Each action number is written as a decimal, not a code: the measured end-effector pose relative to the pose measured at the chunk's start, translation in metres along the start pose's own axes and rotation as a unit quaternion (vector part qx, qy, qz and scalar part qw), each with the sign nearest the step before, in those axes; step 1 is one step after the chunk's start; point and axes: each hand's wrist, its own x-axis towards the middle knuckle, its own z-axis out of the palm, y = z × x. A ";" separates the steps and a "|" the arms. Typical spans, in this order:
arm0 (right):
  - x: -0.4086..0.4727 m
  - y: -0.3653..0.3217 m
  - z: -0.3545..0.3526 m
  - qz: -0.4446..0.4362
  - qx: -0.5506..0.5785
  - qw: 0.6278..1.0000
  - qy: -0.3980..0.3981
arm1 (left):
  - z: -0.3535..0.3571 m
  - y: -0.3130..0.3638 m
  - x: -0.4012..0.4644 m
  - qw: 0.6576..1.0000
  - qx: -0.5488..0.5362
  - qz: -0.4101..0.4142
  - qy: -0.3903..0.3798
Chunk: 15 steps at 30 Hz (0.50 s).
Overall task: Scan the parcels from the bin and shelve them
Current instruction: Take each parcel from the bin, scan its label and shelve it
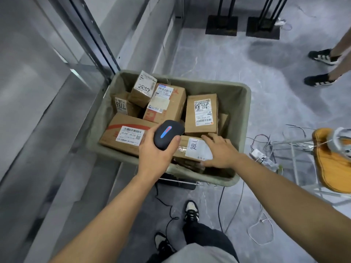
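My hands over the bin [245,111] of parcels, scanner [168,134] in my left.

My left hand [155,152] has its fingers curled round the smooth, rounded black scanner, thumb along its right side, a blue and red light strip glowing on top; it hangs above the bin's near edge. My right hand [220,150] lies flat with straight fingers on the cardboard parcel [191,149] at the bin's near right corner, fingertips past its white label marked 7786, thumb at the near side. Just left of the scanner lies a wide flat box [123,133] with a red stripe and a barcode label. More taped brown boxes are heaped toward the far edge. The bin is grey-green, with soft, creased walls.
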 end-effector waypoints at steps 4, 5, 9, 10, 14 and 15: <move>-0.004 -0.004 0.006 -0.010 -0.026 1.000 0.008 | -0.004 0.004 -0.001 1.000 -0.010 -0.010 0.000; -0.005 -0.004 0.004 -0.008 -0.025 1.000 0.016 | -0.005 0.004 -0.001 1.000 -0.013 -0.010 0.002; -0.016 -0.003 -0.017 -0.007 0.022 0.997 0.080 | -0.017 0.006 -0.002 0.999 -0.036 -0.014 0.014; -0.021 -0.003 -0.023 -0.009 0.034 0.994 0.103 | -0.021 0.008 -0.002 0.999 -0.039 -0.008 0.019; -0.046 -0.011 -0.052 -0.025 0.039 0.982 0.183 | -0.036 0.016 -0.011 0.998 -0.041 0.032 0.041; -0.052 -0.017 -0.060 -0.029 0.037 0.978 0.201 | -0.041 0.019 -0.014 0.997 -0.040 0.041 0.043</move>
